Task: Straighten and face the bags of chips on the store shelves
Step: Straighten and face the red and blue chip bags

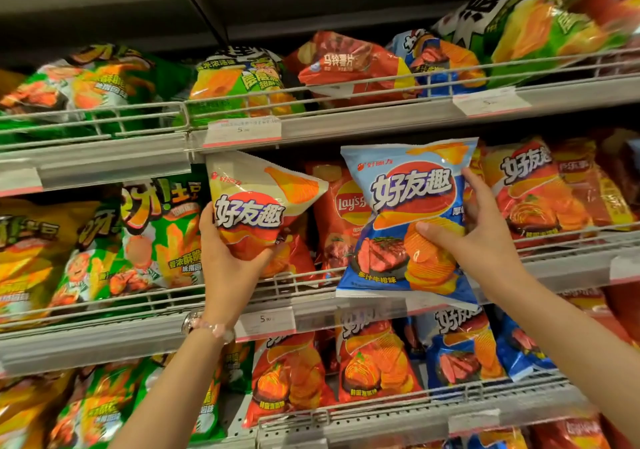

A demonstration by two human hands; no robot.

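Before the middle shelf's wire rail, I am gripping a cream chip bag in my left hand and pinching a blue steak-flavour chip bag in my right hand, both held out over a red Lay's bag behind the price label.

left arm: raised from lower left, bead bracelet worn at wrist | left hand: palm up, fingers curled under a pale bag | right arm: extended from lower right | right hand: blue bag pinched, thumb across front, fingers behind its edge
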